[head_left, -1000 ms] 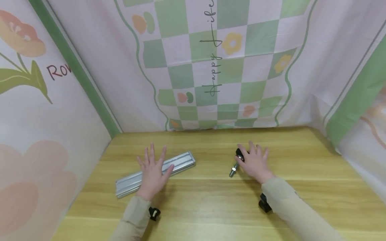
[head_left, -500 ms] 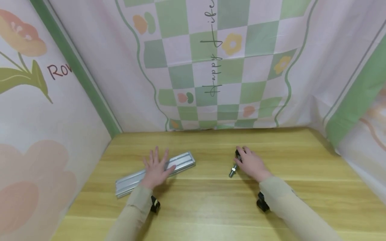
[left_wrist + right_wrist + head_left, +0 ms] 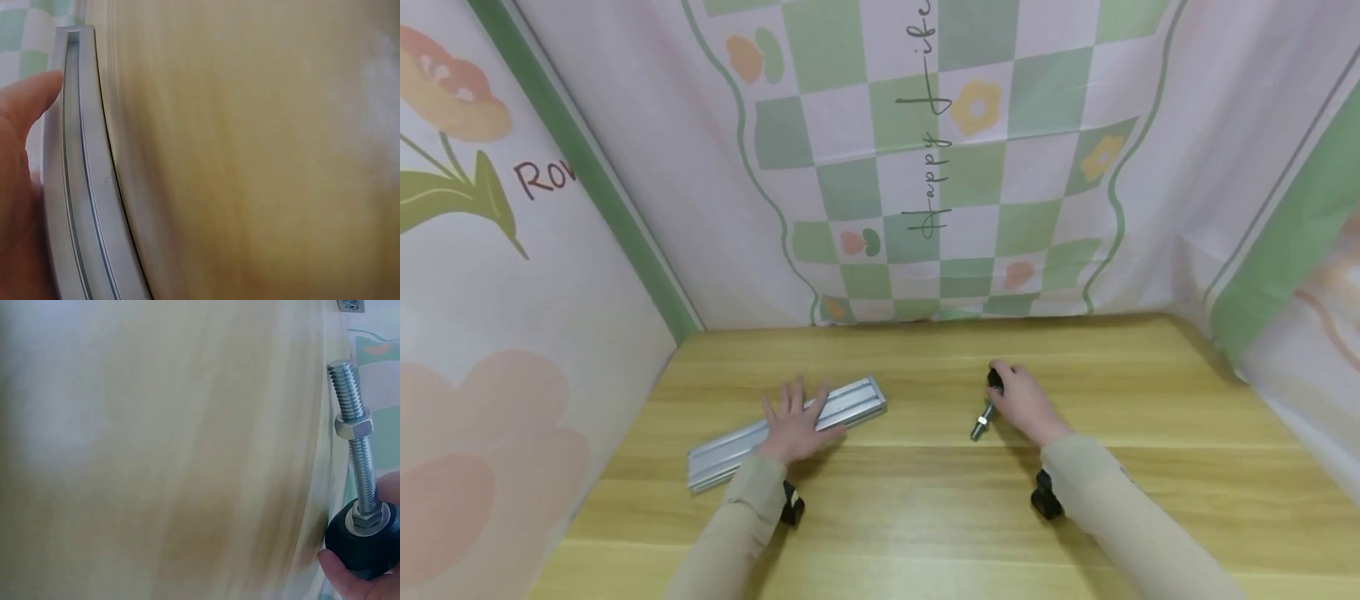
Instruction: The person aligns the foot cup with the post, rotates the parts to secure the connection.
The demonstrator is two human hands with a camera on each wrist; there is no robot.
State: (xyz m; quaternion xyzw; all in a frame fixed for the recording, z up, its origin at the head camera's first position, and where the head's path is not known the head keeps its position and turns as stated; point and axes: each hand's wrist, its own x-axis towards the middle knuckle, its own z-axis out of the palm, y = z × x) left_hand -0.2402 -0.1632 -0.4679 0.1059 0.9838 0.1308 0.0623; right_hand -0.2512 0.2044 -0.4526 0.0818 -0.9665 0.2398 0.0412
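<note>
A silver aluminium profile with long grooves lies slantwise on the left of the table. My left hand rests over its middle, fingers spread and fairly straight. In the left wrist view, a fingertip touches or nearly touches the edge of the grooved profile; the other fingers are mostly hidden. To the right, a levelling foot has a threaded stud, a hex nut and a round black base. My right hand holds that base, and the right wrist view shows fingers on both sides of the foot's black base. The stud points towards me.
Both things lie on a wood-grain table. Behind it hangs a green-and-white checked curtain, with printed cloth at both sides. A dark camera sits under each wrist, the left camera and the right camera.
My left hand has moved slightly right and lower onto the profile. My right hand's fingers have gone from spread over the levelling foot to curled round its black base. Both things lie where they were.
</note>
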